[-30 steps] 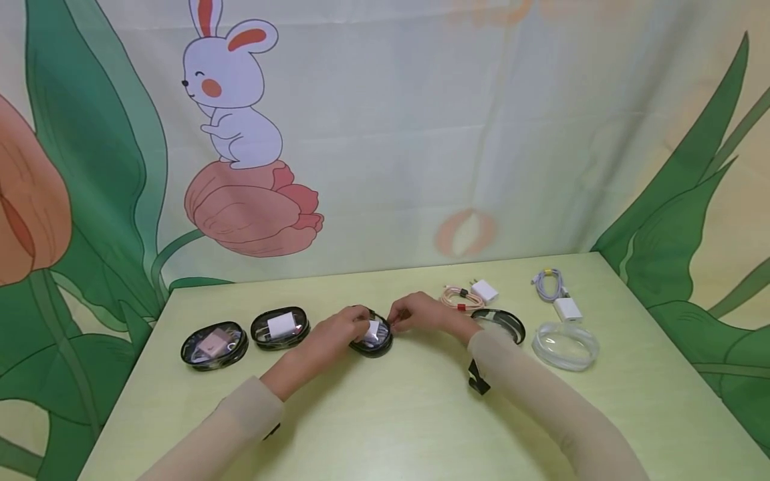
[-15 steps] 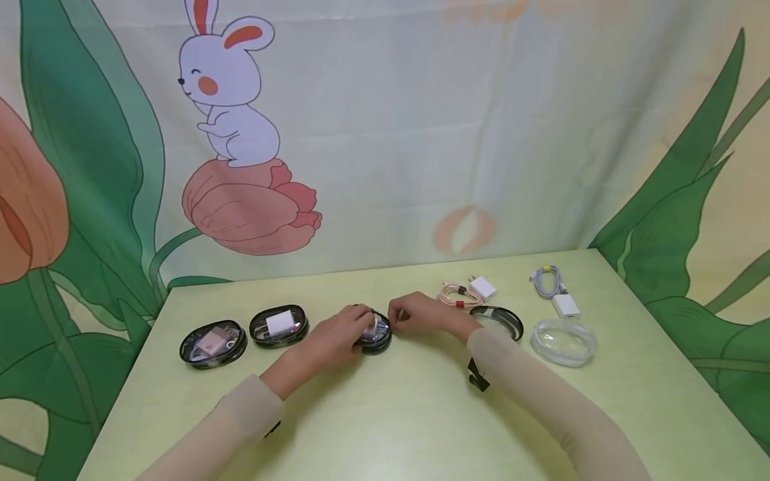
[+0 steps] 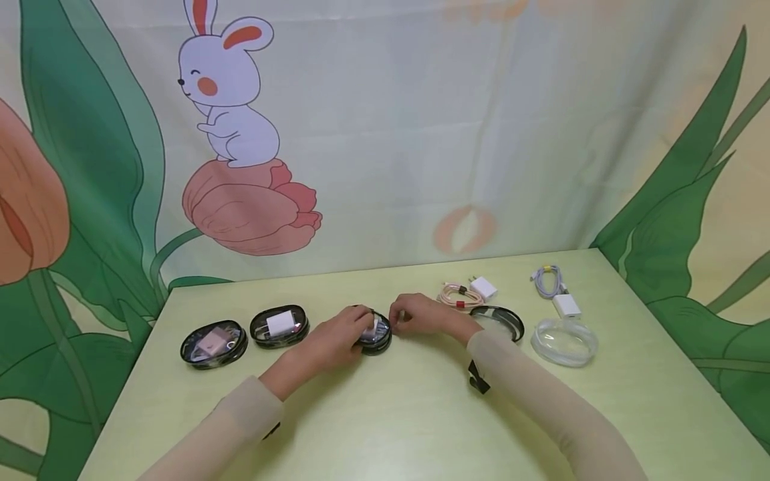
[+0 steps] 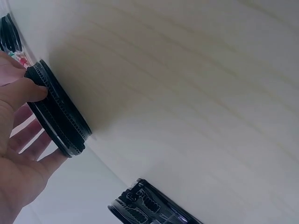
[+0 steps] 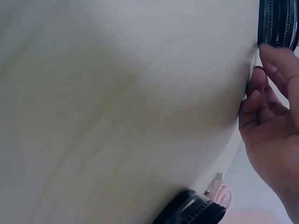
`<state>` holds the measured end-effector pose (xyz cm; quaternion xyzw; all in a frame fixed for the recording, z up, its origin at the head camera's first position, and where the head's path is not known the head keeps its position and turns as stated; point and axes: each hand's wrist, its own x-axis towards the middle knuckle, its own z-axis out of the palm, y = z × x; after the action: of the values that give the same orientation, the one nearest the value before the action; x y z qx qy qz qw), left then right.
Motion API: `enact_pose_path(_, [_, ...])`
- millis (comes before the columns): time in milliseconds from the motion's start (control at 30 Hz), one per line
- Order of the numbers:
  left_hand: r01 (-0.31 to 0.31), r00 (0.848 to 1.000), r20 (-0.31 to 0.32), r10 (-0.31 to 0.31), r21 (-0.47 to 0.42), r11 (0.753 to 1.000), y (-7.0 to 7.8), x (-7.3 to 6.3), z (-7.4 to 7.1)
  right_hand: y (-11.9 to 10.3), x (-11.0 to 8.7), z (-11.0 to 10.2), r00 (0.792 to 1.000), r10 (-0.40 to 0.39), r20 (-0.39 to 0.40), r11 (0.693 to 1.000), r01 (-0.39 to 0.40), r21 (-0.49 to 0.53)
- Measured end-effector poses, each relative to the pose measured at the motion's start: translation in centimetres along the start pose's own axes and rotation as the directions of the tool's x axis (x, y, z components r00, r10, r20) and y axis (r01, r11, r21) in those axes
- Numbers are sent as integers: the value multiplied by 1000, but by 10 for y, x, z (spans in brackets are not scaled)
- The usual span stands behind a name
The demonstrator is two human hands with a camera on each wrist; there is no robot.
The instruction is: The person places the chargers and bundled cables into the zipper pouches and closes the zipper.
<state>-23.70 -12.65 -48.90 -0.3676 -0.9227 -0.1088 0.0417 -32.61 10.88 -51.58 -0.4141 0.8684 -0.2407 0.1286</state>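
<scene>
In the head view a small oval zip case (image 3: 375, 341) with black rims and a clear top lies mid-table, with a white charger and cable inside. My left hand (image 3: 337, 337) grips it from the left, its fingers over the top and hiding part of the contents. The thumb (image 4: 28, 91) presses on the zipped black side (image 4: 60, 109) in the left wrist view. My right hand (image 3: 418, 314) is at the case's right end with curled fingers. In the right wrist view the thumb and forefinger (image 5: 275, 58) meet at the zipped end; the zip pull is hidden.
Two filled black-rimmed cases, one with a pink charger (image 3: 214, 342) and one with a white charger (image 3: 281, 324), stand left. To the right are a black-rimmed case (image 3: 511, 321), a clear case (image 3: 564, 344), pink cable (image 3: 460, 296), lilac cable (image 3: 547, 284) and white chargers (image 3: 483, 288).
My left fingers have shifted right, further over the case top, covering more of the charger. My right hand has barely moved from the case's right end.
</scene>
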Motion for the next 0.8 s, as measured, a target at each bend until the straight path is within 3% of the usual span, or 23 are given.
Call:
enact_pose_path(233, [1,1000,5,-1,2,1000,-1,0,2,-1,0,0,998,10,69,998,-14,61])
enact_pose_path(633, [-26,999,-24,26,8,1000,-4,-1,4,-5,-2,1,999,17,-30,999,-15,49])
enact_pose_path(800, [-38,999,-29,38,8,999,-5,0,4,-3,-2,0,1000,5,-23,1000,-5,13])
